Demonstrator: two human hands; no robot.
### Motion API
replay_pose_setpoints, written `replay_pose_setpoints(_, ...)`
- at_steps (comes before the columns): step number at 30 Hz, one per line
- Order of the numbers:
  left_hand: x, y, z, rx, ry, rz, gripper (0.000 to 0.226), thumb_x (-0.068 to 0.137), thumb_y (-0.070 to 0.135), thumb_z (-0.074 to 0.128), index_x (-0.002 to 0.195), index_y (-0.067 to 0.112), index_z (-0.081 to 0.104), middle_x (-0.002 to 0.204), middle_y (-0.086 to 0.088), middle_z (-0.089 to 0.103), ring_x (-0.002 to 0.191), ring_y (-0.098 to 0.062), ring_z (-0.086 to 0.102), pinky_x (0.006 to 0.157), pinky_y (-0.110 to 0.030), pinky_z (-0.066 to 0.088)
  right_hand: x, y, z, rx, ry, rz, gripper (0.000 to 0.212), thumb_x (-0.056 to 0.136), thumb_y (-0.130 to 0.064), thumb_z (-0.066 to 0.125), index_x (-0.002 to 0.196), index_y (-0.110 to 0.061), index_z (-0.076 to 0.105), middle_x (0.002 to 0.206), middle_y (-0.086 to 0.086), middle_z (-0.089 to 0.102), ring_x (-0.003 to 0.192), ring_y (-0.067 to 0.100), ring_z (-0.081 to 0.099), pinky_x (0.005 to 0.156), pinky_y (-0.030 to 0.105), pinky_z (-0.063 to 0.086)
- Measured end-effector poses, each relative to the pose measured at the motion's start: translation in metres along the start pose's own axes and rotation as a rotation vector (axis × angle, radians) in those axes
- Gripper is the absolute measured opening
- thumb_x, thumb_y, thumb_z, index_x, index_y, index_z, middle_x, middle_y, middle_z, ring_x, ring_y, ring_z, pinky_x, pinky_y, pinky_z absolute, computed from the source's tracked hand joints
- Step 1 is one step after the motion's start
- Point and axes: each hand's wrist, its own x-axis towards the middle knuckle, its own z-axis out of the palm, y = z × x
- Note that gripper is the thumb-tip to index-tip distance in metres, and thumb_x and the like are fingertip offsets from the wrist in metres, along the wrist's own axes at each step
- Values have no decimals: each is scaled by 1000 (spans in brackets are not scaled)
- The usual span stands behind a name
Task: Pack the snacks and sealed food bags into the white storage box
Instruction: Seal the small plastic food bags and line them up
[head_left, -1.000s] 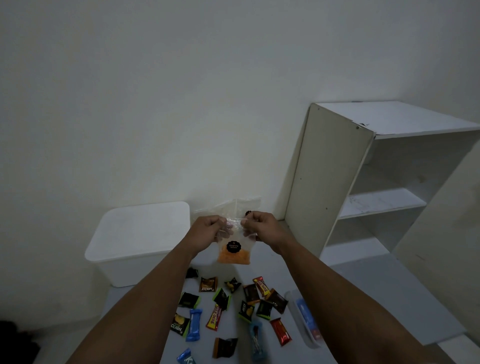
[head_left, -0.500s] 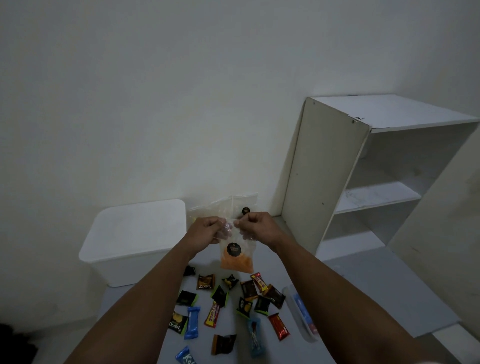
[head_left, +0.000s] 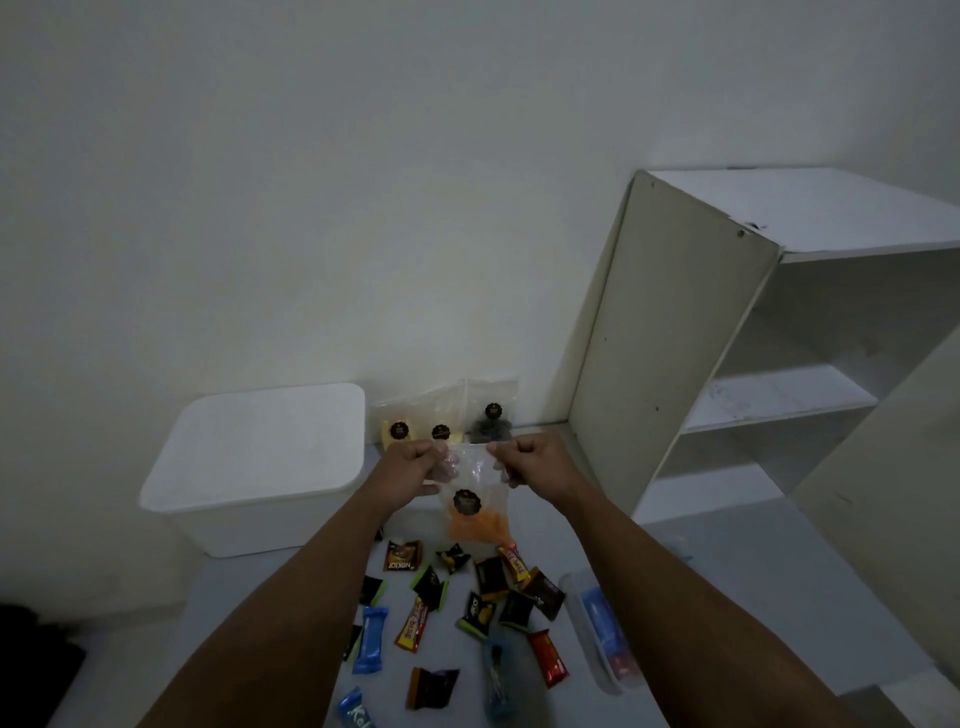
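Small shiny snack wrappers (head_left: 457, 608) lie scattered on the pale grey surface (head_left: 779, 597), beside a white lidded plastic storage box (head_left: 260, 467) standing shut at the left. Above them the left hand (head_left: 410, 470) and right hand (head_left: 535, 462) each pinch a top corner of a clear sealed food bag with orange contents (head_left: 474, 512). More clear bags (head_left: 447, 415) lean on the wall; a white open shelf unit (head_left: 727, 338) stands at the right

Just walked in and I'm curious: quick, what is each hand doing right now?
Left hand: closed, pinching the top edge of the clear food bag.
Right hand: closed, pinching the same bag's top edge on the other side.
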Motion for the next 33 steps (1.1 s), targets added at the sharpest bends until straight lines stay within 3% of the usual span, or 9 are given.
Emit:
replay_pose_setpoints(3,19,-1,16,-48,9,-33,29,105,26,52,107,7,74,100,-14,76,98,-24,72,76,-30,59,9,7,-17,23,7,35,26,94,-23,70,81,-2,75,73,10,72,60,14,62,60,24,52)
replay_pose_setpoints(10,72,3,63,-145,59,-95,28,103,28,55,112,7,71,99,-10,78,93,-21,74,73,-30,60,49,40,-68,10,-81,179,22,95,-24,69,101,-3,72,96,8,78,80,13,69,71,29,52)
replay_pose_setpoints(13,97,2,85,-75,53,-101,26,101,31,59,108,10,73,99,-6,78,91,-16,73,79,-31,60,71,52,-89,109,-7,219,21,96,-21,68,106,-3,71,99,11,77,86,18,72,75,33,55)
replay_pose_setpoints(16,126,-4,108,1,15,-123,18,98,25,64,100,10,73,99,-10,73,93,-22,70,79,-34,61,97,60,-108,188,87,236,22,96,-21,68,110,-4,71,100,11,77,88,20,73,75,34,54)
replay_pose_setpoints(22,188,-2,155,-109,79,-177,8,97,11,64,93,12,72,87,-8,69,86,-22,68,74,-34,62,156,95,-132,148,315,210,12,92,-15,69,102,-15,74,91,-3,75,82,10,68,78,32,55)
replay_pose_setpoints(26,236,-17,174,16,212,-198,22,94,21,69,71,22,69,74,-5,69,82,-27,69,79,-43,62,184,126,-133,-17,481,230,24,89,-14,65,74,-32,68,80,-4,73,75,15,66,74,35,56)
replay_pose_setpoints(28,256,-27,180,137,302,-216,37,91,28,70,57,19,59,59,-1,61,71,-27,67,73,-41,60,200,137,-130,-35,500,252,22,90,-16,64,74,-30,68,83,-1,75,77,18,68,74,35,56)
replay_pose_setpoints(31,277,-32,188,299,347,-223,32,95,31,63,70,11,64,66,-2,61,72,-23,62,63,-28,40,223,147,-126,-41,521,269,14,91,-15,62,85,-23,72,88,3,75,81,20,69,76,36,56)
replay_pose_setpoints(33,290,-34,191,289,360,-233,27,95,30,63,93,6,74,84,-6,71,81,-22,66,69,-26,42,236,151,-125,-34,555,273,13,91,-13,62,90,-18,73,89,2,74,84,21,70,77,34,56)
